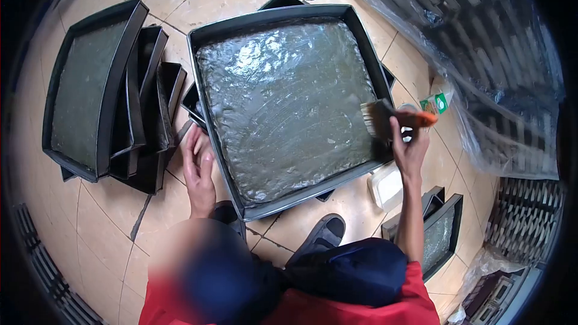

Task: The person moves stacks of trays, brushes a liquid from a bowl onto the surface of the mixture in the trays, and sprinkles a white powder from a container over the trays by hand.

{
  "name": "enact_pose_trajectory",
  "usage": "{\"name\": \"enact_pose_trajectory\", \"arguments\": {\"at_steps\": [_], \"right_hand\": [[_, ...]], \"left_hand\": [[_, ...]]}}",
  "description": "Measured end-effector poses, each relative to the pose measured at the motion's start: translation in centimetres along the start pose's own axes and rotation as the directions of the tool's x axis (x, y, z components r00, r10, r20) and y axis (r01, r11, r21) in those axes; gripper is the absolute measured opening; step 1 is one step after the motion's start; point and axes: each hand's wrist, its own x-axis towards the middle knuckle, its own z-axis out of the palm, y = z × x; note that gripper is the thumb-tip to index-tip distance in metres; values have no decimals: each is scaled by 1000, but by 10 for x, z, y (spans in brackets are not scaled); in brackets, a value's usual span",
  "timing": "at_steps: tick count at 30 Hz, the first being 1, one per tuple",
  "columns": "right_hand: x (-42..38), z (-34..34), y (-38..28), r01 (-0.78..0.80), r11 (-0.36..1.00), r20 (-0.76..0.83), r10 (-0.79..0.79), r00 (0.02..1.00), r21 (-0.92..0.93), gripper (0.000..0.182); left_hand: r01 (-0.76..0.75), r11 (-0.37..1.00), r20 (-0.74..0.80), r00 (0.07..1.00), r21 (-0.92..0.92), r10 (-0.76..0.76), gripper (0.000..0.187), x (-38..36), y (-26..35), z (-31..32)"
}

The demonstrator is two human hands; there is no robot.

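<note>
1. At the far left, a stack of dark rectangular metal trays [90, 90] leans unevenly on the tan tiled floor [99, 219]; the top one shows a dull grey-green inside, and the ones under it stick out on its right at different angles.
2. Between that stack and the middle, the left hand [200, 177] is just beside the left wall of the big tray, its fingers loosely bent and close together. Whether they touch or hold the metal, I cannot tell.
3. In the middle, the large square dark metal tray [289, 102] lies in front of the person, its raised walls all round and its bottom shiny, wet-looking and streaked. Dark corners of other trays [282, 0] show from beneath it on several sides.
4. Below it, the person's feet are in dark strapped sandals [322, 235].
5. At the big tray's right side, the right hand [410, 150] has its fingers clamped on the orange handle of a wide flat brush [380, 120]; the pale bristles point left, over the tray's bottom near its right wall.
6. Right of this are a white rectangular plastic container [387, 188], partly behind the tray, a small green packet [436, 104], and lower down, smaller dark trays [442, 235].
7. At the far right, clear plastic sheeting [469, 78] covers slatted things, above a grey openwork crate [524, 213].
</note>
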Motion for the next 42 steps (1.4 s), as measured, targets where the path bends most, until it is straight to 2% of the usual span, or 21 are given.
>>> {"name": "enact_pose_trajectory", "arguments": {"at_steps": [1,2,4,5,8,11,16,18,21,23,24,26,28,30,31,32,34,35,38,40,42], "right_hand": [[-5,-4,-22,-82,994,230,62,971,77,14],[-14,26,-47,552,809,419,-581,698,203,18],[-24,63,-111,473,641,508,-767,391,605,30],[-18,86,-126,456,616,563,-783,264,642,37],[59,155,-157,534,653,501,-757,421,537,31],[142,215,-135,609,725,258,-686,680,323,33],[204,153,-42,512,858,122,-514,849,51,37],[207,116,9,351,909,95,-338,936,-224,32],[160,102,-8,261,938,-12,-271,963,-229,24],[113,131,-57,380,915,46,-377,925,-138,34],[89,147,-84,481,864,35,-491,871,148,32],[42,177,-126,578,777,136,-619,774,249,29],[27,164,-150,481,766,296,-621,725,427,29],[44,150,-121,332,837,210,-453,867,435,28],[60,122,-102,65,941,266,-159,951,332,33],[78,94,-75,-202,968,379,133,916,149,40],[90,80,0,-61,997,-47,59,997,-36,35],[81,59,-7,-99,985,-178,73,981,-139,23],[41,80,-39,211,950,-104,-239,965,-230,25],[-6,104,-91,296,954,139,-300,944,52,28],[-46,123,-123,381,861,147,-448,882,338,22]], "left_hand": [[71,988,-1,997,-139,-72,50,-8,4,7],[75,985,2,997,-156,-75,51,-10,3,10],[83,978,11,997,-191,-82,54,-19,-12,13],[85,975,17,996,-206,-84,56,-22,-21,15],[81,983,33,997,-163,-76,59,-26,-24,20],[21,999,32,999,-24,-21,60,-22,-1,29],[-29,999,23,999,13,29,59,-23,-2,29],[-16,1000,20,1000,3,16,58,-24,-9,29],[-17,999,21,1000,36,17,59,-24,-10,29],[-32,998,25,999,54,31,58,-23,-7,32],[-37,994,17,999,100,35,58,-25,-5,34],[-31,999,-11,999,23,31,57,-29,-13,36],[-26,995,-23,999,101,28,55,-32,-6,37],[-21,999,-53,998,36,23,54,-36,-4,39],[-22,999,-59,998,39,24,54,-37,-3,37],[-20,999,-66,998,40,22,54,-37,-4,34],[-11,1000,-73,997,8,12,54,-39,-6,36],[-7,1000,-75,997,-17,6,54,-40,-5,38],[-18,997,-81,996,69,23,56,-37,-10,34],[-36,998,-98,994,46,40,57,-38,-11,37],[-60,994,-110,991,96,71,57,-37,-21,29]]}}
